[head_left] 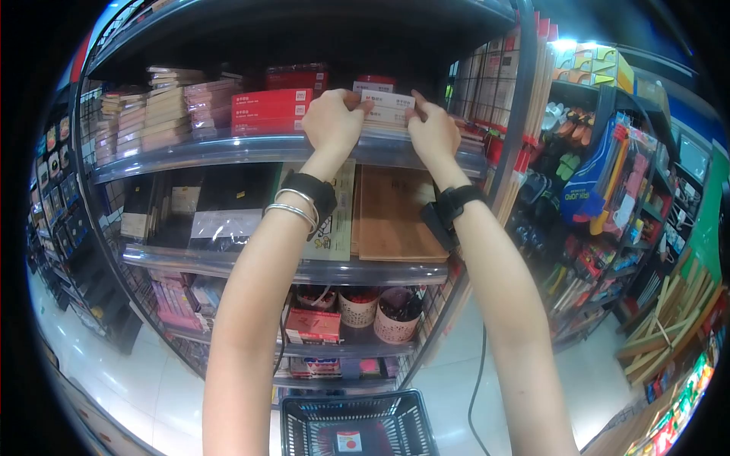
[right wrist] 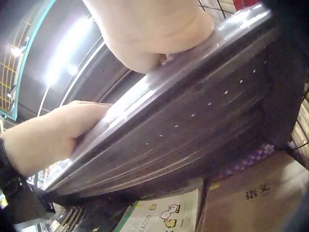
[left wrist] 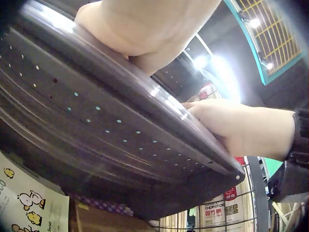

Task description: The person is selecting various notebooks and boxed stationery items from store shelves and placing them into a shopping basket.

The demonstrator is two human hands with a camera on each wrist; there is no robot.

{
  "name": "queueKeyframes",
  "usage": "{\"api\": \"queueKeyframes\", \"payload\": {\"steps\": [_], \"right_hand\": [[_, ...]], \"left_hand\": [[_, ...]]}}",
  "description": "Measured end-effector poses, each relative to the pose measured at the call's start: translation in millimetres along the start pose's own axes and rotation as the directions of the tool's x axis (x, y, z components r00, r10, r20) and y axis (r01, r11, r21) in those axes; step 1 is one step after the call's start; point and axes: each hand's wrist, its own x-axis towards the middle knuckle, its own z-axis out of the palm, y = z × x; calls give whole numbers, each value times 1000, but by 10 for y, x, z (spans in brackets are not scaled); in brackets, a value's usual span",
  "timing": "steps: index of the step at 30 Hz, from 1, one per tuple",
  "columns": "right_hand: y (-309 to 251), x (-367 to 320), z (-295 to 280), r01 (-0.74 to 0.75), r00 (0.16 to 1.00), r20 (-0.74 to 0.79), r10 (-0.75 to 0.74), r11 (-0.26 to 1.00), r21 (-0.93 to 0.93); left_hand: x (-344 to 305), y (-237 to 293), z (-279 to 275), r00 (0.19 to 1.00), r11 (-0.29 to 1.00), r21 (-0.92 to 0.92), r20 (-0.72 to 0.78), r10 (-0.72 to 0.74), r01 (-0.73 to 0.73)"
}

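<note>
**A:** Where is this?

**B:** A shop aisle with a pale, glossy floor. The person faces a dark metal shelving unit with grey ledges. Low in the head view, a wire shopping basket (head_left: 357, 425) sits under the arms.

**A:** Start at the left of the upper ledge (head_left: 213, 150).

**B:** First come tan and pink stacks (head_left: 163, 106) of flat packs. Next are red boxes (head_left: 270, 106), lying flat with small white labels facing out. Just right of them is the left hand (head_left: 332, 120).

**A:** What is it doing?

**B:** Its fingers curl round the left end of the white-labelled packs (head_left: 388, 108), with the wrist raised above the ledge. The left wrist camera shows only the heel of that hand over the ledge's perforated underside, and the fingers are hidden there.

**A:** And the packs themselves?

**B:** They are a small stack at the front edge of the upper ledge, between the two hands. They lie flat, with the long axis running left to right along the ledge. The printed white face is turned outward, towards the person.

**A:** The other end?

**B:** The right hand (head_left: 433, 131) grips it. Its fingers are bent against the right edge and one finger is raised along it. The fingertips are mostly hidden behind the stack.

**A:** What's below, and further right?

**B:** On the next ledge down, a cartoon-printed sheet (head_left: 344, 220) and a brown board (head_left: 391, 216) stand side by side. Beyond the unit's wire side panel is a rack of slippers (head_left: 563, 144).
</note>
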Motion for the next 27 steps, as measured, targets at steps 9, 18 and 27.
{"api": "queueKeyframes", "payload": {"steps": [9,18,27], "right_hand": [[24,76,-2,-102,993,64,101,995,21],[22,-41,-7,33,999,12,-32,997,-68],[41,-92,17,145,983,-99,-157,982,-119]], "left_hand": [[-63,7,26,999,999,27,-35,30,-29],[-75,9,82,990,994,60,-103,94,-88],[-66,-41,133,953,972,81,-193,232,-220]]}}
